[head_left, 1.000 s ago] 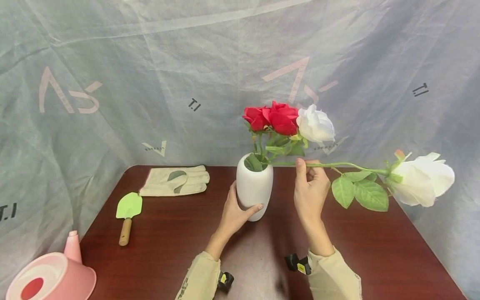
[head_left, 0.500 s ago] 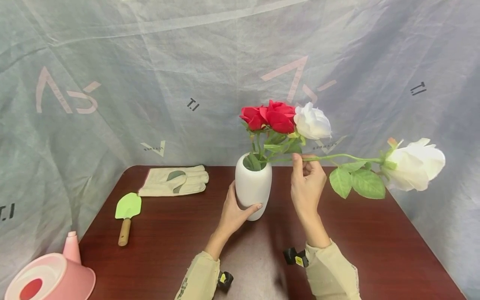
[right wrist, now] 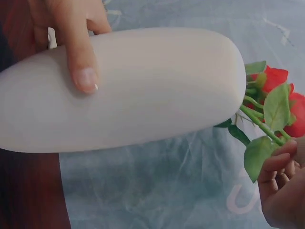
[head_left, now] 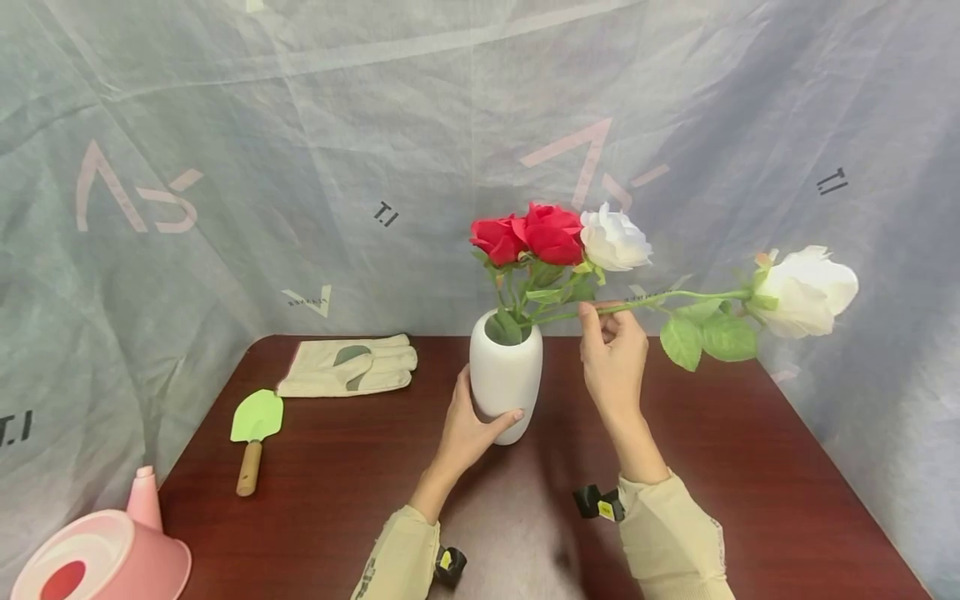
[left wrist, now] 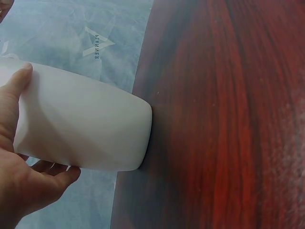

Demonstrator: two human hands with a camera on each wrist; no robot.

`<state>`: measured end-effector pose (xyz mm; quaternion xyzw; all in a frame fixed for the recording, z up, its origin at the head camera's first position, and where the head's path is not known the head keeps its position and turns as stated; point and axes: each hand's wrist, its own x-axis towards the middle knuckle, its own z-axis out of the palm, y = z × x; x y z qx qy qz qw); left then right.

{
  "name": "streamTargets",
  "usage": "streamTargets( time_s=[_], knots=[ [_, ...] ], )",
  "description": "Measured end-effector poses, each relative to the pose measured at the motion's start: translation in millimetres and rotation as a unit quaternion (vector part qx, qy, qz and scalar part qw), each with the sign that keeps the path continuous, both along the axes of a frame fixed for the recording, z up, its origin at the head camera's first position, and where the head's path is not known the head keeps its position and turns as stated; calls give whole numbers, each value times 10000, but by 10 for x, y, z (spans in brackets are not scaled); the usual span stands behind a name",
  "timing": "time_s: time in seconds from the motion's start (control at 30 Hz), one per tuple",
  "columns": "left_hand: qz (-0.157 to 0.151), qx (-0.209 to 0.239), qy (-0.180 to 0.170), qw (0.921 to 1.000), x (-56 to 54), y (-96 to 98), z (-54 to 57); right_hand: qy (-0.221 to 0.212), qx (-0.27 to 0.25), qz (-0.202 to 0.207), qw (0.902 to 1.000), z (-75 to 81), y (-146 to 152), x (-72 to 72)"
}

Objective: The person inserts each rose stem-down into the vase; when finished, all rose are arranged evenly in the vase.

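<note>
A white vase (head_left: 507, 375) stands upright on the table, its side gripped low down by my left hand (head_left: 468, 429). In the left wrist view the thumb and fingers curl round the vase (left wrist: 90, 124). Two red roses (head_left: 553, 235) and a white rose (head_left: 615, 237) rise from its mouth. My right hand (head_left: 617, 367) pinches the stem (head_left: 637, 304) of another white rose (head_left: 806, 290), which leans far out to the right. That stem's lower end reaches into the vase mouth; how deep it goes is hidden. In the right wrist view the fingers hold the green stem (right wrist: 262, 125).
A cream work glove (head_left: 348, 367) lies at the back left of the dark red table (head_left: 337, 500). Nearer are a green trowel (head_left: 257, 417) with a wooden handle and a pink watering can (head_left: 112, 550). Grey sheeting (head_left: 300, 125) hangs behind and at the sides.
The white rose in my right hand has swung upward and a little left, so its stem slopes up instead of lying nearly level. The left hand still holds the vase in place.
</note>
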<state>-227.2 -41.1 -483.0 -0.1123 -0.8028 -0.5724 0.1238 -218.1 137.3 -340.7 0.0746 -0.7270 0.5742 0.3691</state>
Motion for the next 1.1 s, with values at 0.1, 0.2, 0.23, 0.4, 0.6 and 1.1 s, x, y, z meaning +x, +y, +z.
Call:
streamTargets(
  time_s=[0.1,0.2,0.23,0.4,0.6,1.1],
  knots=[
    [1,12,-4,10000,7,11,-4,-153,195,95,9996,-56,68,-59],
    [-4,19,-2,10000,5,4,-8,-154,606,-24,9980,-37,79,-68],
    [-9,25,-3,10000,4,2,-9,-129,753,-70,9971,-24,77,-67],
    [28,12,-20,10000,-2,-3,-12,-83,1404,-107,9900,28,21,-53],
    [29,-22,-21,10000,-6,-2,-5,-233,1576,16,9872,-25,-63,-80],
    [41,16,-19,10000,5,14,14,-323,1879,106,9816,-148,-209,-106]
  ],
)
